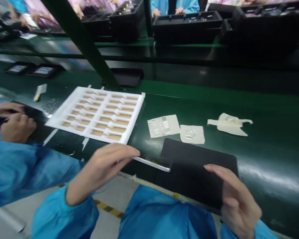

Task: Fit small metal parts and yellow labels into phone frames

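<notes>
Work on the thin slab (151,163), lower centre, is seemingly being left unfinished as yet: metallic strips (159,126) are being carried by the backing sheet (174,124) at mid-frame, though how much is done is not being shown. The slab's left end is being pinched narrowly by the left hand (103,168). At lower right, the right hand (236,196) is being held loosely open, nothing visible being grasped.

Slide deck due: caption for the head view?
Left hand holds a thin, flat silver-edged slab; right hand, open, by a black rectangular mat; white slotted tray at left.
</notes>
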The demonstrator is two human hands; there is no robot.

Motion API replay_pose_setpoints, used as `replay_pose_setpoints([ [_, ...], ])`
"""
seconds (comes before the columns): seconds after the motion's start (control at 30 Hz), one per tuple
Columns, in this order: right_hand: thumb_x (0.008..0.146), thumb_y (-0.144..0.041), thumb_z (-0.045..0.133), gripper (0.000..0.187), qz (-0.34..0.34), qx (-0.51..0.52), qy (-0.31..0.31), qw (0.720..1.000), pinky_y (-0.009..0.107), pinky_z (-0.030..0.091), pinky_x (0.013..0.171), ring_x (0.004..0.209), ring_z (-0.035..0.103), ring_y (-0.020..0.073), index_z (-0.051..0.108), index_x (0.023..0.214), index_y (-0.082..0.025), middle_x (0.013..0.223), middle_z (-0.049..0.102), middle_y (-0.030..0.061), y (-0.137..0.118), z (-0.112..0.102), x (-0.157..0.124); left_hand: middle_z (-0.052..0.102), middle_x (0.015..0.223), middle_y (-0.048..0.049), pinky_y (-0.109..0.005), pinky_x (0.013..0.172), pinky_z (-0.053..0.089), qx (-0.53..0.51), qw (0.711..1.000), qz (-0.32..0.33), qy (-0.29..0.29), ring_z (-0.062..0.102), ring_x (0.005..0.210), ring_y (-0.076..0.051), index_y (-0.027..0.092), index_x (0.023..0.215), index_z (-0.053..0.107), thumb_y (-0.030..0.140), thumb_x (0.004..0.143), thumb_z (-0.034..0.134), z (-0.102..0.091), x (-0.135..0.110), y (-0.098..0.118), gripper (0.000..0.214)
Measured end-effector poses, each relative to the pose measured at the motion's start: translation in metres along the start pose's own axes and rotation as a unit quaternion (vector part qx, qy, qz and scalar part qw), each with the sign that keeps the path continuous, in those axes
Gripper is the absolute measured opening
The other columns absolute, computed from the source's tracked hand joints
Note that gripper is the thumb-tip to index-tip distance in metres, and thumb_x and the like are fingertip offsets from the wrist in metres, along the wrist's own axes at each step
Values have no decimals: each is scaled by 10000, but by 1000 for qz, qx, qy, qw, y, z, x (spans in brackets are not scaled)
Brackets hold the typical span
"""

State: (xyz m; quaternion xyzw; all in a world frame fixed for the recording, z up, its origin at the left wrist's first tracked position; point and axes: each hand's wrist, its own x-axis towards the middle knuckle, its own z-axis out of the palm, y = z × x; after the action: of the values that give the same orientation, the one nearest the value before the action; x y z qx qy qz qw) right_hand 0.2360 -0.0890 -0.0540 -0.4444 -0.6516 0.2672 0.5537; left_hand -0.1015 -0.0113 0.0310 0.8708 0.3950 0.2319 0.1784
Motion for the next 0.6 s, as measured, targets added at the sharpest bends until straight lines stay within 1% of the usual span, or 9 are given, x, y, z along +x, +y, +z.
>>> replay_pose_setpoints([
  [0.03,978,-418,489,385,23,-9,7,1000,451,530,917,1084,636,296,636,1248,-186,1145,685,126,2,-3,-2,740,1058,0,-243,847,576,15,1000,-25,7,708,952,-146,203,1099,691,145,911,593,-17,-6,-10,220],
  [0.1,992,-406,458,355,62,-31,10,998,417,524,914,1061,647,281,673,1183,-197,1108,703,105,8,-7,-5,732,1035,42,-284,899,536,49,994,-94,8,693,967,-124,161,1041,708,242,903,578,-50,-16,-34,206],
  [0.13,998,-400,441,349,78,-44,7,996,403,524,908,1041,658,273,690,1147,-206,1082,714,93,11,-7,-6,725,1023,53,-321,925,507,70,988,-134,20,676,990,-121,127,1009,710,297,895,550,-66,-20,-47,259],
  [0.2,1003,-391,417,350,105,-75,3,992,388,526,897,994,681,265,713,1083,-222,1021,738,71,14,-6,-7,723,1000,54,-364,908,484,98,980,-168,28,660,985,-121,70,958,712,386,874,492,-93,-26,-74,394],
  [0.3,998,-387,401,362,129,-114,4,985,392,546,877,937,706,268,732,1027,-243,942,762,52,17,-2,-6,737,998,34,-349,886,480,157,956,-247,24,645,994,-131,53,998,710,475,867,426,-124,-35,-112,526],
  [0.43,998,-359,381,382,140,-99,-4,985,352,589,830,902,729,246,750,987,-261,919,774,42,28,-4,-7,749,925,-22,-273,832,481,189,935,-302,5,648,881,-96,-4,1017,694,577,852,359,-145,-48,-147,690],
  [0.53,1005,-349,363,418,152,-69,-38,985,323,612,792,906,739,243,759,981,-216,958,774,73,40,-9,-10,736,968,-46,-320,876,460,198,925,-325,6,634,923,-95,-34,1099,654,580,878,155,-150,-54,-165,821],
  [0.57,1008,-368,352,446,158,-63,-48,984,332,618,779,905,740,255,761,974,-193,961,773,93,43,-10,-11,737,962,-43,-342,890,460,202,921,-333,8,637,929,-95,-31,1105,655,586,882,127,-151,-55,-171,842],
  [0.6,1009,-401,345,480,167,-63,-56,982,346,624,768,899,742,269,764,960,-173,954,771,112,45,-11,-12,744,944,-41,-357,899,471,203,917,-342,7,646,918,-101,-25,1091,666,615,884,165,-153,-55,-179,838],
])
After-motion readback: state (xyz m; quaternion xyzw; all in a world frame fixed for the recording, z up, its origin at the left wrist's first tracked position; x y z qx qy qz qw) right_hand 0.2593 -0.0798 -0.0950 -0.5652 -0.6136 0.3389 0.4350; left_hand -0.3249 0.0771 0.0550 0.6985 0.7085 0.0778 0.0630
